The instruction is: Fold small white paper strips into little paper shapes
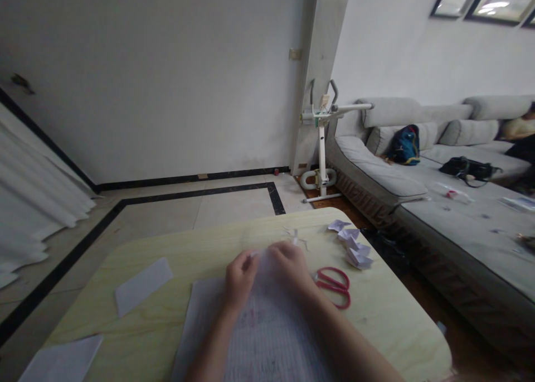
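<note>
My left hand (241,277) is closed, with its fingers pinching a small piece of white paper (261,259). At the other side of that paper, my right hand (289,262) is closed on it too; the picture is blurred here, so its folds do not show. Below both hands lies a large sheet of lined, written-on paper (259,332). Red-handled scissors (334,286) rest to the right, their blades mostly hidden by my right forearm. Several folded paper pieces (355,245) stand in a row near the table's right edge. Thin paper scraps (296,237) lie just beyond my right hand.
A wooden table (146,332) holds everything, with a white paper piece (142,286) on its left and another sheet (62,359) nearer me. Beyond stand a white exercise machine (321,148) and a grey sofa (384,187), with a backpack (406,145) and black bag (470,169).
</note>
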`<state>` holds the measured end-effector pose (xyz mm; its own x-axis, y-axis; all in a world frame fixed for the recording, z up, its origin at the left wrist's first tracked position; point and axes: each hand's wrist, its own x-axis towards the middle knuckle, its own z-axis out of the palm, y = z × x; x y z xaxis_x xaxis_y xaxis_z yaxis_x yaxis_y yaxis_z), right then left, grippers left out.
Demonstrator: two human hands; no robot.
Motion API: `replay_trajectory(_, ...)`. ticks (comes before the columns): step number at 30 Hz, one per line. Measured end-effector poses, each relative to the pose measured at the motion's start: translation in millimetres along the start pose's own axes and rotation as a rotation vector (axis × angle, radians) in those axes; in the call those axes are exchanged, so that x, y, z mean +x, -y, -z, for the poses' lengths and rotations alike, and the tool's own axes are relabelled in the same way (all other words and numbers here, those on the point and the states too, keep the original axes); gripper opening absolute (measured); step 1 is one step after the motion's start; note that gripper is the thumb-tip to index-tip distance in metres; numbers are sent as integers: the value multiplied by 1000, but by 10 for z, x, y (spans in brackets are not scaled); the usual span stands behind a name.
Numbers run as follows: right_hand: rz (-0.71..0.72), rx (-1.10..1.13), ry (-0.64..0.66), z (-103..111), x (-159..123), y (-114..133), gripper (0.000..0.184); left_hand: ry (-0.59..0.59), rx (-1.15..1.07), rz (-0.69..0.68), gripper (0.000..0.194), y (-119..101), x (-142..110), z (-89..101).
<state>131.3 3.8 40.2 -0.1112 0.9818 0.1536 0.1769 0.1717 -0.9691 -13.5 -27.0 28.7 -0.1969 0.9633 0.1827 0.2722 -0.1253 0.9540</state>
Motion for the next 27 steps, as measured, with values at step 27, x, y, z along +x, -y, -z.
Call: replay_trajectory(27,-35,304,162,-21,-27,1,22,343,-514,145,37,-102,-53,-31)
